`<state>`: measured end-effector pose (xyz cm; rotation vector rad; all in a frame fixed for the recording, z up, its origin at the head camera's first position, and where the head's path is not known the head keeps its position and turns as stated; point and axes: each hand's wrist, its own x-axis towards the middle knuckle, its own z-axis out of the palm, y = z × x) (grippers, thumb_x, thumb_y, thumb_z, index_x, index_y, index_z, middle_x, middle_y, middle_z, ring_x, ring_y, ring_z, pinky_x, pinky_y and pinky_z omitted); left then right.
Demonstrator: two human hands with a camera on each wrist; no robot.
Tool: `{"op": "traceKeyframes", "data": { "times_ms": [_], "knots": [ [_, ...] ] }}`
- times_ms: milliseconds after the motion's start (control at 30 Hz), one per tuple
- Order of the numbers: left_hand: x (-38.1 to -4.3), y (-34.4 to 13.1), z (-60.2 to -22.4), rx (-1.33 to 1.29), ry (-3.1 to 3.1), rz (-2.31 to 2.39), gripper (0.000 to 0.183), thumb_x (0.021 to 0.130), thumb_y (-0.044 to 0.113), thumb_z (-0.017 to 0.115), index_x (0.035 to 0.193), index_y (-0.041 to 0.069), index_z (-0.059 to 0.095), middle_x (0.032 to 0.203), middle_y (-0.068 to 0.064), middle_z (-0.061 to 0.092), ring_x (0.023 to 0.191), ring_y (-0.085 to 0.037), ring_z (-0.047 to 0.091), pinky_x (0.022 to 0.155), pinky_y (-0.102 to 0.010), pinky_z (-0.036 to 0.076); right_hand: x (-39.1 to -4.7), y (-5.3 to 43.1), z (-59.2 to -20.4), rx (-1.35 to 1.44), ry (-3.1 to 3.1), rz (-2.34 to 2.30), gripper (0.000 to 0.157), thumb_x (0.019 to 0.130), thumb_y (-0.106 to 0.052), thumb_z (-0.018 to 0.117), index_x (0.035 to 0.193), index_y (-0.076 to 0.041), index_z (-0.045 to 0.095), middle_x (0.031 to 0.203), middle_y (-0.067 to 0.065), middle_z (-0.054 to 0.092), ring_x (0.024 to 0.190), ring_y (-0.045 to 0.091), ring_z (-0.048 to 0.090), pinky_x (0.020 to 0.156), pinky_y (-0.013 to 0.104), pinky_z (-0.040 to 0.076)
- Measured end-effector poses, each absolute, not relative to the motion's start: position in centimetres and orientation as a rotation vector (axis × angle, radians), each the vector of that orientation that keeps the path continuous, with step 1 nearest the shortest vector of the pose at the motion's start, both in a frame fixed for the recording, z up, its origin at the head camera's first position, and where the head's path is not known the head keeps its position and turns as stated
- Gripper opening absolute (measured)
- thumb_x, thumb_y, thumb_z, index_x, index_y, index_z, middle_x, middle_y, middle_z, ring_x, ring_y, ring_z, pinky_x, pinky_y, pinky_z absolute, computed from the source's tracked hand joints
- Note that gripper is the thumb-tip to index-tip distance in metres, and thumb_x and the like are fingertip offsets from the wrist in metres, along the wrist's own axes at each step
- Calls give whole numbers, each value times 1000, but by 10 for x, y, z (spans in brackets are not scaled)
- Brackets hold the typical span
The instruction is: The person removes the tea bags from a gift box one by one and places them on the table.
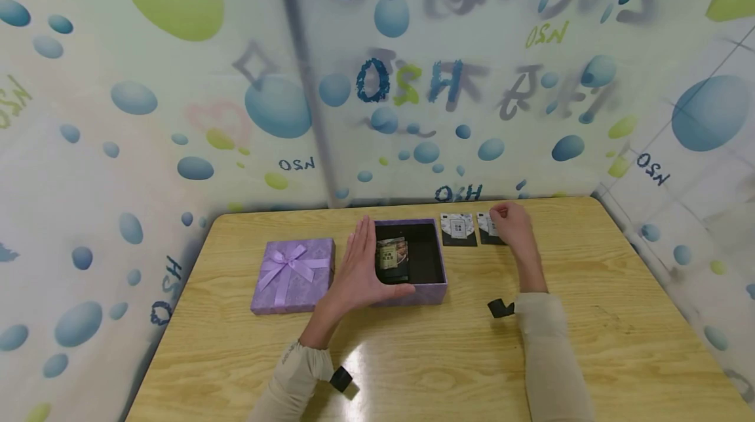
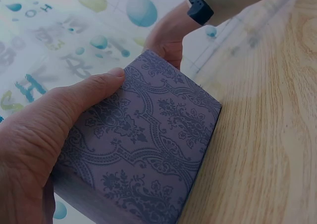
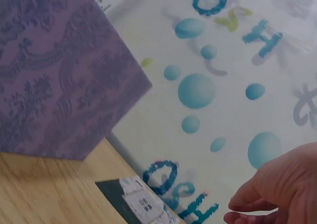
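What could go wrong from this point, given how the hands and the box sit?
The left hand only braces the open purple box with straight fingers, so a knock might slide it into the lid. The right hand covers the far packet; its hold is unclear, so the packet may slip or nudge the neighbouring packet.

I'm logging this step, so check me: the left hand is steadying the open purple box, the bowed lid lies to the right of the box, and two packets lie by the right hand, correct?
Not quite. In the head view the bowed lid lies to the left of the open purple box, not the right. The left hand does steady the box, and two packets lie by the right hand.
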<state>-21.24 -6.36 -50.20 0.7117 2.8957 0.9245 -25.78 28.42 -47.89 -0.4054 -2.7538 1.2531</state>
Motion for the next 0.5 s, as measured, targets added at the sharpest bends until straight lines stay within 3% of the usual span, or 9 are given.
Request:
{"op": "traceKeyframes", "data": {
  "times_ms": [500],
  "knots": [
    [-212, -64, -503, 721, 2892, 927, 152, 68, 87, 74, 162, 21, -25, 171, 4, -26, 158, -14, -23, 129, -49, -1, -253, 239, -465, -39, -2844, 1097, 28, 107, -18, 55, 119, 5, 63, 115, 26, 68, 102, 40, 66, 86, 54, 55]
  ]
}}
